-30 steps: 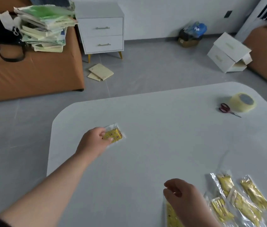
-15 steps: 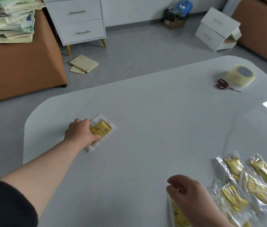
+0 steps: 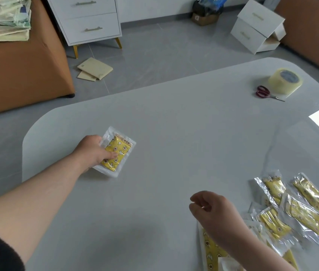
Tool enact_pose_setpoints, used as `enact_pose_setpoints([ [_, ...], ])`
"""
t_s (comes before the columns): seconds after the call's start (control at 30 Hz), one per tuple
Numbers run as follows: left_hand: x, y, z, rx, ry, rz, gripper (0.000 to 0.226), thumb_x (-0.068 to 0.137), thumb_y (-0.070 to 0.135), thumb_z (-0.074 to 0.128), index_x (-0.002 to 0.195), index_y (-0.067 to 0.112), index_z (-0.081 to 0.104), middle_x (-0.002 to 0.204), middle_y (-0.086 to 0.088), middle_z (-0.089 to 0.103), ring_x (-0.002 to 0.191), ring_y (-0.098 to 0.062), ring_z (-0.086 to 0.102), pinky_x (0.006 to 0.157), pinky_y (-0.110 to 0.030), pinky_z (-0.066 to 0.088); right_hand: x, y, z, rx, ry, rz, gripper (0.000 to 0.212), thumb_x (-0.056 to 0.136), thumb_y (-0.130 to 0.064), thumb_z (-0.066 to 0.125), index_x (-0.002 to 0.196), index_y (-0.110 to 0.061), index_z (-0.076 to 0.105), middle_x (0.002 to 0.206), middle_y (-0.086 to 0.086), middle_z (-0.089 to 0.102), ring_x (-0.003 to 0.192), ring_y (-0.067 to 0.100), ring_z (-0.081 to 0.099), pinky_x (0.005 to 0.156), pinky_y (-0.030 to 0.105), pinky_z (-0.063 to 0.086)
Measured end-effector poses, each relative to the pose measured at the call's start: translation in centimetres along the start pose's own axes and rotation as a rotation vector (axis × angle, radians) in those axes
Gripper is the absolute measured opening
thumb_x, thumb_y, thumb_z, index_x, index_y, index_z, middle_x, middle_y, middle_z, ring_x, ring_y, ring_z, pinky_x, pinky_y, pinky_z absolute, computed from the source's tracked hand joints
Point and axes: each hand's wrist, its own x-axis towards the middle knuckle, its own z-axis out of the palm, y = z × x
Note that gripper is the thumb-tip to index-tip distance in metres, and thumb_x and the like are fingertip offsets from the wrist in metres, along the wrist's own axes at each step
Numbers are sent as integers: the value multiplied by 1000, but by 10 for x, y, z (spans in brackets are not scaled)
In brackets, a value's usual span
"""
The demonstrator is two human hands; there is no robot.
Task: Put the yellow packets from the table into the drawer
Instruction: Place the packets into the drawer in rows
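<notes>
My left hand (image 3: 94, 152) grips a yellow packet in clear wrap (image 3: 118, 151) and tilts its near edge just off the grey table (image 3: 174, 118). My right hand (image 3: 215, 214) hovers with loosely curled fingers and holds nothing; part of another yellow packet (image 3: 211, 249) shows beneath its wrist. Several more yellow packets (image 3: 299, 208) lie in a loose pile at the table's right front. A white two-drawer cabinet (image 3: 90, 20) stands on the floor beyond the table, both drawers shut.
A tape roll (image 3: 285, 80) and red-handled scissors (image 3: 266, 92) sit at the table's far right. An orange sofa (image 3: 17, 61) with stacked bags stands left of the cabinet. Flat tan envelopes (image 3: 95, 69) and a white box (image 3: 258, 26) lie on the floor.
My left hand has pulled the packet toward me and lifted its edge. My right hand has risen off the packet under it. The view has tipped downward.
</notes>
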Motion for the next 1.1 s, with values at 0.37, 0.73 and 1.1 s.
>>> enact_pose_setpoints([
  [0.37,-139,-20,84,-280,-70,-95,25,66,9,84,82,8,65,79,-7,73,75,-27,70,69,-35,55,-32,38,-27,-13,21,23,18,89,-30,60,105,-27,67,87,-18,64,79,-3,60,66,14,47],
  [0.73,-253,-20,162,-500,-23,-184,21,70,6,81,83,5,65,80,-9,73,77,-29,68,67,-32,50,-87,126,-53,-153,-10,118,22,89,-26,54,108,-25,65,88,-16,61,76,2,59,66,19,49],
  [1.1,-312,4,227,-612,-52,-279,25,71,15,80,87,3,64,79,-4,75,83,-26,68,68,-31,47,-91,146,-56,-69,41,201,57,85,-52,61,132,-23,49,126,-6,53,111,14,53,88,27,45],
])
